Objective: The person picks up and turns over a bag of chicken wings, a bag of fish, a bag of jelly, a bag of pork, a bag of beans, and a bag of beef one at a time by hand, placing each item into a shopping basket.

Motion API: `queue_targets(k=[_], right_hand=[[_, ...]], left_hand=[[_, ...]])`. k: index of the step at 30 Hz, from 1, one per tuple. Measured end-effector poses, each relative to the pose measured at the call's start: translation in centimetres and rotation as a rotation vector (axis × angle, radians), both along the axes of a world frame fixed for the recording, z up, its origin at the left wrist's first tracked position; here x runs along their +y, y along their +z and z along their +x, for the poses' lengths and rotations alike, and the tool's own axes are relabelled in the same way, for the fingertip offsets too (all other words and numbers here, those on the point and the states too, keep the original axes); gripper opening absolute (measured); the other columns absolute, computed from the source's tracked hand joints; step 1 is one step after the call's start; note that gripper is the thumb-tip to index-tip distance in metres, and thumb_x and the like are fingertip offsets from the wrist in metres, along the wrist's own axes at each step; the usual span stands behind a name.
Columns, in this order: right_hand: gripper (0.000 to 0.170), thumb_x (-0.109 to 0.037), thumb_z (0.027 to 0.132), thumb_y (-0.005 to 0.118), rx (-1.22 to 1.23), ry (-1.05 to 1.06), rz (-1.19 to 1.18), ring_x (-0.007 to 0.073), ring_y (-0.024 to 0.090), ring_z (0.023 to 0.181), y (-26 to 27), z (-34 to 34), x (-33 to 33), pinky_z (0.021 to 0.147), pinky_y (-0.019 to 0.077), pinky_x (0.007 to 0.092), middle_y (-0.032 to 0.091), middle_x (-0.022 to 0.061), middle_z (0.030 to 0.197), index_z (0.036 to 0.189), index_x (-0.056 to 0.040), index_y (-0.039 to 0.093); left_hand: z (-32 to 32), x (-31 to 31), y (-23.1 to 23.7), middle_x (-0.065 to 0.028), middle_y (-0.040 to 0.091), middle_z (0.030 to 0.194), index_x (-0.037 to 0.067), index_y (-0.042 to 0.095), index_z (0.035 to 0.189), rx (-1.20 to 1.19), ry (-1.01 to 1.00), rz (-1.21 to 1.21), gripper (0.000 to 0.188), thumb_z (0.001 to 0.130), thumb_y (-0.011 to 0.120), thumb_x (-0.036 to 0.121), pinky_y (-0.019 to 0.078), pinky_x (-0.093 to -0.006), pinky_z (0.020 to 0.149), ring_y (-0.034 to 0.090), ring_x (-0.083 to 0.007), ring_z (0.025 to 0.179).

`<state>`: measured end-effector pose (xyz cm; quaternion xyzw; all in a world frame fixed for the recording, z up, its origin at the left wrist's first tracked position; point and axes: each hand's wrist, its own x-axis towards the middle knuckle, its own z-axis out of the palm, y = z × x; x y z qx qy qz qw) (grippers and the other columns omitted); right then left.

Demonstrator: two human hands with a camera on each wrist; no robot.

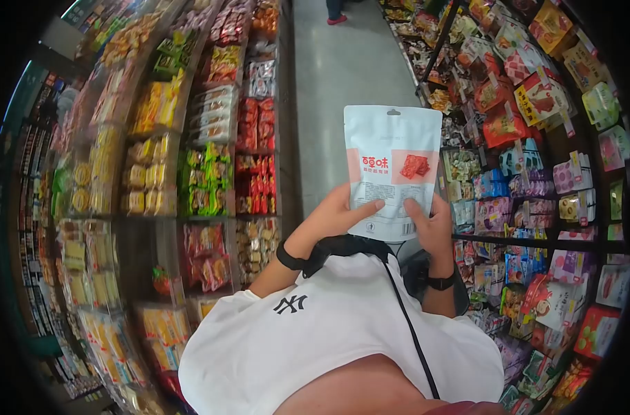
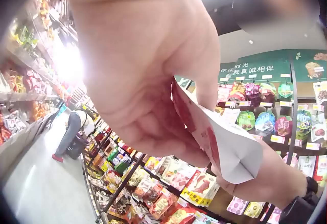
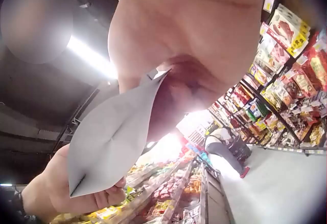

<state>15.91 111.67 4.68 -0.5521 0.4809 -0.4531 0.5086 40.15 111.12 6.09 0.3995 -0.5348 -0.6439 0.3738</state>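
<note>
A white and pink snack pouch [image 1: 392, 149] is held upright in front of the chest, its printed panel with a picture of red meat-like slices facing the head camera. My left hand [image 1: 346, 213] grips the lower left side, thumb across the printed face and fingers behind. On the lower right side my right hand [image 1: 434, 225] pinches the pouch the same way, thumb on the print. From below, the left wrist view shows the bottom fold of the pouch [image 2: 232, 150] between both hands. The right wrist view has its pale base [image 3: 112, 139] too; the fingers behind the pouch are partly hidden.
Shelves of packaged snacks [image 1: 149, 145] line the left side. Racks of hanging bags [image 1: 522, 173] stand close on the right. A grey floor aisle [image 1: 335, 62] runs ahead, where another person [image 2: 74, 132] bends beside a dark basket [image 3: 239, 149].
</note>
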Motion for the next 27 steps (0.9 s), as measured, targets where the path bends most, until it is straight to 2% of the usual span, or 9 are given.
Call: queue_targets(k=[3, 6, 14, 17, 20, 23, 24, 27], right_hand=[[0.031, -0.02, 0.097, 0.077, -0.001, -0.068, -0.032, 0.0107, 0.068, 0.091, 1.2, -2.1, -3.7, 0.08, 0.0552, 0.0298, 0.078, 0.0094, 0.101, 0.112, 0.0069, 0.07], [0.031, -0.02, 0.097, 0.078, 0.021, -0.109, -0.06, 0.0108, 0.069, 0.09, 0.9, -4.6, -7.0, 0.079, 0.055, 0.0297, 0.078, 0.01, 0.101, 0.112, 0.0066, 0.071], [0.032, -0.022, 0.098, 0.077, 0.01, -0.242, -0.051, 0.0108, 0.068, 0.089, 0.8, -8.0, -12.1, 0.078, 0.0547, 0.0291, 0.077, 0.0082, 0.099, 0.113, 0.0058, 0.07], [0.037, -0.021, 0.098, 0.076, 0.023, -0.265, -0.012, 0.0104, 0.067, 0.093, 0.4, -8.5, -13.3, 0.081, 0.054, 0.0283, 0.075, 0.0085, 0.105, 0.121, 0.0052, 0.066], [0.049, -0.019, 0.099, 0.074, -0.019, -0.35, -0.045, 0.0121, 0.066, 0.099, 0.2, -8.0, -14.9, 0.086, 0.0527, 0.0281, 0.072, 0.0109, 0.116, 0.139, 0.0027, 0.058], [0.068, -0.015, 0.099, 0.073, -0.112, -0.573, -0.053, 0.0152, 0.064, 0.108, 1.0, -7.1, -16.4, 0.091, 0.0513, 0.0292, 0.066, 0.0139, 0.127, 0.158, -0.0028, 0.041], [0.084, -0.015, 0.099, 0.072, -0.024, -0.647, 0.009, 0.0189, 0.061, 0.116, 0.6, -7.5, -16.8, 0.094, 0.0509, 0.0331, 0.062, 0.0154, 0.134, 0.167, -0.0082, 0.024], [0.095, -0.027, 0.097, 0.075, 0.068, -0.557, 0.009, 0.0239, 0.053, 0.132, 0.5, -6.8, -18.0, 0.104, 0.0486, 0.0398, 0.05, 0.0174, 0.152, 0.168, -0.0062, 0.016]], left_hand=[[-2.2, -5.0, 0.8, -0.0098, 0.073, 0.124, -0.002, 0.061, 0.136, -0.005, -0.074, -0.075, 0.042, 0.101, 0.072, 0.017, 0.0544, -0.0341, 0.098, 0.067, -0.0157, 0.111], [-4.5, -9.4, 1.5, -0.0078, 0.072, 0.122, -0.004, 0.062, 0.134, 0.007, -0.119, -0.054, 0.038, 0.1, 0.073, 0.012, 0.0547, -0.0327, 0.097, 0.066, -0.0144, 0.11], [-8.7, -17.9, 1.3, -0.0091, 0.072, 0.123, -0.004, 0.062, 0.133, 0.072, -0.232, -0.039, 0.04, 0.1, 0.074, 0.014, 0.0551, -0.0333, 0.096, 0.066, -0.0146, 0.11], [-9.2, -20.8, 1.0, -0.0094, 0.072, 0.123, -0.004, 0.062, 0.133, 0.034, -0.301, -0.022, 0.04, 0.1, 0.074, 0.014, 0.0552, -0.0332, 0.096, 0.066, -0.0147, 0.11], [-9.7, -23.7, 0.0, -0.0088, 0.072, 0.123, -0.004, 0.062, 0.133, 0.027, -0.35, -0.056, 0.039, 0.101, 0.072, 0.014, 0.0553, -0.0331, 0.095, 0.066, -0.0142, 0.11], [-10.3, -26.5, 0.1, -0.0086, 0.074, 0.121, -0.003, 0.061, 0.134, -0.014, -0.348, -0.087, 0.039, 0.102, 0.071, 0.017, 0.0557, -0.0336, 0.093, 0.067, -0.0154, 0.106], [-10.3, -27.3, 0.6, -0.0087, 0.074, 0.12, -0.003, 0.061, 0.135, -0.04, -0.336, -0.097, 0.04, 0.102, 0.071, 0.018, 0.0558, -0.0338, 0.093, 0.068, -0.0161, 0.104], [-9.8, -30.1, 3.4, -0.0178, 0.071, 0.127, 0.002, 0.061, 0.14, -0.283, -0.41, -0.276, 0.046, 0.1, 0.069, 0.023, 0.0528, -0.0399, 0.1, 0.069, -0.029, 0.111]])
